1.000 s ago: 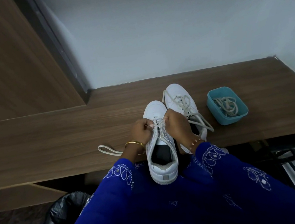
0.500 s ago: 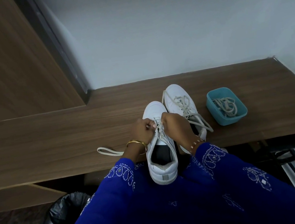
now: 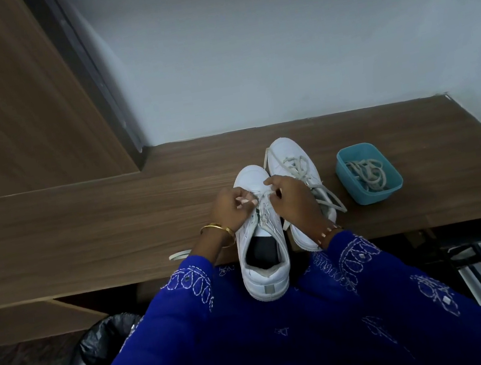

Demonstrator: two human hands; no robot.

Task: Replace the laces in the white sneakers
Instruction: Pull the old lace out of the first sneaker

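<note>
Right now both hands are busy at the near sneaker (image 3: 260,242), a white one standing toe-away on the wooden bench (image 3: 82,234) with its heel hanging over the front edge toward the person's lap. The left hand (image 3: 232,207) has its fingers curled in, pinching the lace (image 3: 264,210) just above the eyelets, and the right hand (image 3: 292,202) pinches the same lace from the other side, so the two nearly meet over the tongue. Just beside it on the right stands the second sneaker (image 3: 291,158), touching the first, its laces loose and trailing off onto the wood. A loose lace (image 3: 179,255) lies flat by the left wrist. Farther right, apart from the shoes, a teal tub (image 3: 368,173) holds a tangle of pale laces.
</note>
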